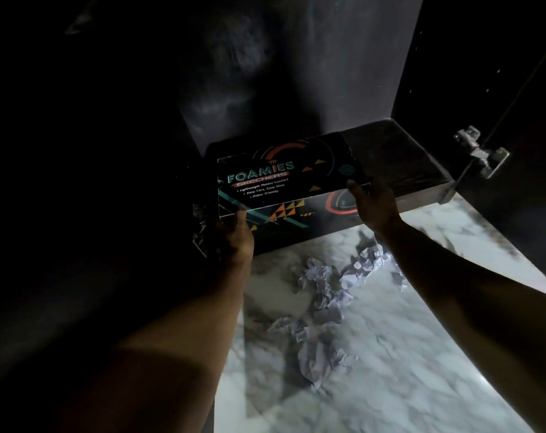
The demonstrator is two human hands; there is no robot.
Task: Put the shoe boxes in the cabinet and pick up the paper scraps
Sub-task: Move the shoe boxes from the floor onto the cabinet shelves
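Here both hands (234, 232) (371, 201) grip the shoe box (284, 179), seemingly partway inside the dark cabinet (399, 157).

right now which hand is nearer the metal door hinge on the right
Right. The right hand grips the black shoe box's right end, below-left of the hinge; the left hand holds its far end.

crumpled paper scraps (324, 295) on marble floor (421, 354)

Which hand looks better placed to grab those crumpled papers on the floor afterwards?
Probably the right hand: it grips the black printed shoe box nearer the crumpled white paper scraps on the marble floor. The left hand holds the box's far corner.
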